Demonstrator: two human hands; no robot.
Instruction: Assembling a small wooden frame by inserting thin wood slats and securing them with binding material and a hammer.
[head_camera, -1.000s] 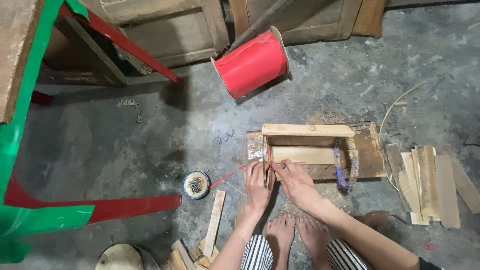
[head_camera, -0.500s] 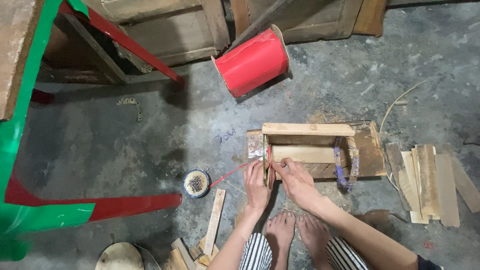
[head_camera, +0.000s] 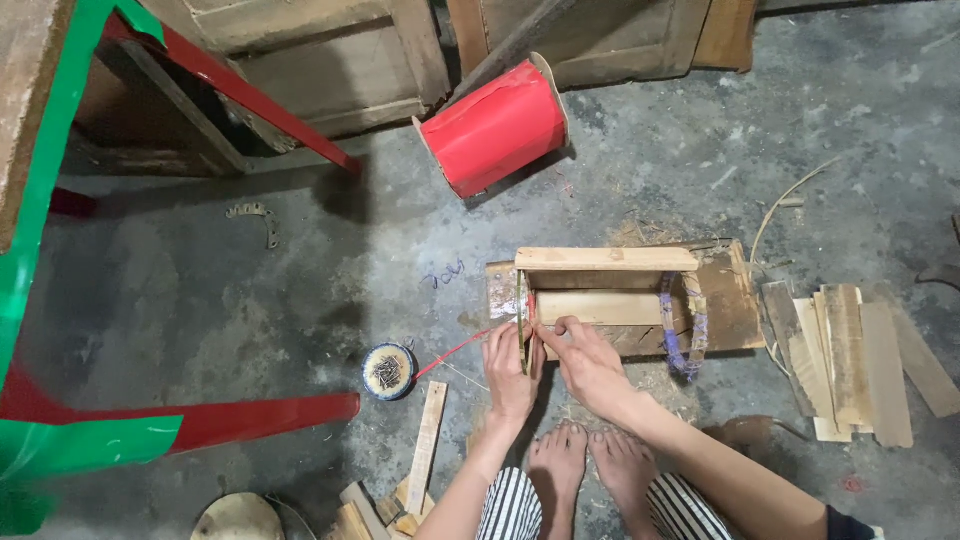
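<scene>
Floor (head_camera: 250, 300): grey concrete, dusty, littered with wood chips. Wooden frame (head_camera: 610, 300): small, open-sided, on a board at centre. Left hand (head_camera: 512, 368): fingers closed on the frame's left upright and a red strap (head_camera: 455, 350). Right hand (head_camera: 590, 362): fingers pinched at the same upright, beside the left. Red strap spool (head_camera: 497, 125): on its side, beyond the frame. Nail tin (head_camera: 388, 371): round, left of the hands. Wood slats (head_camera: 850, 355): stacked at right. Red and green metal frame (head_camera: 60, 430): at left. Wooden crates (head_camera: 330, 50): along the far edge.
</scene>
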